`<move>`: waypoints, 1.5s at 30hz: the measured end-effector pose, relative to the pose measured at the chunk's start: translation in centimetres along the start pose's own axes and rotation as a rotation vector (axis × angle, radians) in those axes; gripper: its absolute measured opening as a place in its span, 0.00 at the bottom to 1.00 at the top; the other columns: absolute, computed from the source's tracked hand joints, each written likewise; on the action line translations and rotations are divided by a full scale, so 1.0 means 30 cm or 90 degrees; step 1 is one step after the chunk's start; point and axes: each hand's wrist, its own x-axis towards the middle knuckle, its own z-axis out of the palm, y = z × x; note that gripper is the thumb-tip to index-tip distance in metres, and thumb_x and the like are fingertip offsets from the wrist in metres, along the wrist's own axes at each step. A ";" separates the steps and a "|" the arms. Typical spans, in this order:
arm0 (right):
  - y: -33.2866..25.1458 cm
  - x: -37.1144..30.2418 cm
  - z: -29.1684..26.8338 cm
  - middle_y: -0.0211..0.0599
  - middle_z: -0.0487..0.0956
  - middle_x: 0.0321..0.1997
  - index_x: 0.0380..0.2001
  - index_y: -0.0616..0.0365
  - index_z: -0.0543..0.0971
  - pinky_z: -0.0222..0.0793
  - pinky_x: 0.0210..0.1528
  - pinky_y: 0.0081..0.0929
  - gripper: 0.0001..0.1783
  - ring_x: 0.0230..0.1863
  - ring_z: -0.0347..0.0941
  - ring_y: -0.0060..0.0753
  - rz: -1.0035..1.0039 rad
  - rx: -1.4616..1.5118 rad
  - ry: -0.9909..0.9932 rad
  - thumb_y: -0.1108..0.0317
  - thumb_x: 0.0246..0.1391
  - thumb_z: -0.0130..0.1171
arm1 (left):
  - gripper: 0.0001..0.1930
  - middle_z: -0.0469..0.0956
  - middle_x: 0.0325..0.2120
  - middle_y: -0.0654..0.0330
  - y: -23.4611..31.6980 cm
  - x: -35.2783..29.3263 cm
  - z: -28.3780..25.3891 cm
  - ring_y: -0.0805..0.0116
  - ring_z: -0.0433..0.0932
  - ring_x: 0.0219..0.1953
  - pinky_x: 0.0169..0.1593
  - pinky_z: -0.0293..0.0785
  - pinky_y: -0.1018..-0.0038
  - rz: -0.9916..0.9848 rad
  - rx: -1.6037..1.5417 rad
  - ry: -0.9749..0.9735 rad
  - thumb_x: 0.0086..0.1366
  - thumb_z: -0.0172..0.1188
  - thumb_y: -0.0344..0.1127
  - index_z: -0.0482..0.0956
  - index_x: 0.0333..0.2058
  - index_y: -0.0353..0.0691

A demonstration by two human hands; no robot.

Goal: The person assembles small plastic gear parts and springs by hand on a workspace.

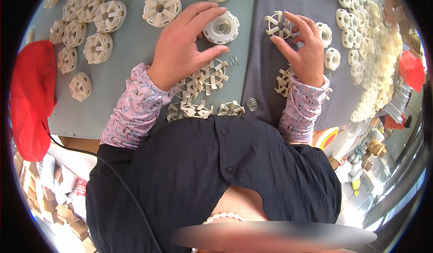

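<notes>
My left hand point(185, 41) is spread around a white round plastic housing point(231, 27) with a coil spring point(223, 27) in its centre. Its fingertips are by the far rim, and a small gap shows between thumb and near rim. Between thumb and index finger, my right hand point(306, 50) holds a thin white spoked plastic ring point(269, 27) upright above the grey cloth. Nearer my body lies a pile of similar spoked rings point(212, 75), with loose springs point(251, 104) beside it. More spoked rings point(283, 82) lie partly hidden by my right wrist.
Assembled round parts point(109, 16) stand across the left of the green-grey table point(131, 50). A large heap of white plastic rings point(374, 50) covers the right side. A red cloth point(34, 100) hangs at the left edge, and a black cable point(112, 174) runs past my left side.
</notes>
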 end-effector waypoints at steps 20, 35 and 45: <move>-0.187 0.080 0.132 0.39 0.85 0.57 0.59 0.54 0.87 0.83 0.54 0.38 0.34 0.53 0.85 0.47 -0.193 0.139 -0.105 0.68 0.45 0.84 | 0.31 0.83 0.54 0.54 -0.013 -0.006 -0.014 0.66 0.77 0.31 0.39 0.78 0.69 0.004 -0.076 0.037 0.67 0.75 0.39 0.79 0.67 0.41; -0.195 0.001 0.227 0.42 0.82 0.60 0.66 0.59 0.83 0.82 0.58 0.37 0.38 0.54 0.83 0.46 -0.228 -0.010 -0.020 0.67 0.50 0.82 | 0.34 0.84 0.63 0.59 -0.023 -0.003 -0.001 0.73 0.74 0.31 0.37 0.76 0.75 -0.034 -0.121 -0.022 0.66 0.72 0.29 0.79 0.71 0.47; -0.181 0.015 0.243 0.41 0.82 0.57 0.63 0.57 0.83 0.85 0.42 0.29 0.32 0.41 0.86 0.35 -0.070 0.264 -0.051 0.77 0.53 0.79 | 0.36 0.80 0.64 0.59 -0.039 -0.007 -0.004 0.69 0.73 0.32 0.39 0.75 0.73 0.023 -0.100 0.035 0.62 0.73 0.28 0.79 0.70 0.46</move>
